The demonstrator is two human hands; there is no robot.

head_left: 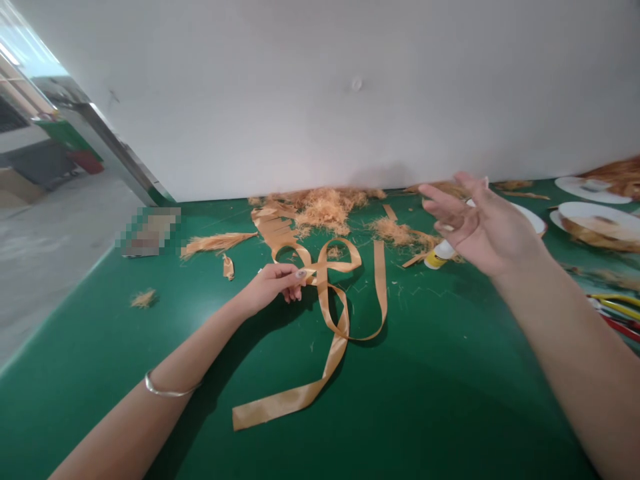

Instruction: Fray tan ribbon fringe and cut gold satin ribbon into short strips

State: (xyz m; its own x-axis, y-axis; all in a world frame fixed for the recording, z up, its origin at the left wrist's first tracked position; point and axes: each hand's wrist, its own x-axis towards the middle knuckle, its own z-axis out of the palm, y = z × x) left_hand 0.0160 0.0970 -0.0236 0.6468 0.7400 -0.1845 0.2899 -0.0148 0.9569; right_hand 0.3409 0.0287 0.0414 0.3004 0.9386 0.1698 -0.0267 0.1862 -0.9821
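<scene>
My left hand pinches an orange-gold satin ribbon between thumb and fingers where its loops cross. Loops of ribbon stand to either side of the pinch. One long tail runs down toward me and ends in a straight cut. Another tail curves up on the right. Raised over the right side of the table, my right hand has its palm showing and its fingers apart, with nothing seen in them. Just behind it is a white bottle with a yellow label, partly hidden by the hand.
Frayed orange fibres heap along the white wall, beside a fringed ribbon strip. A fibre tassel and small scrap lie left. White spools and yellow- and red-handled tools sit right on the green table.
</scene>
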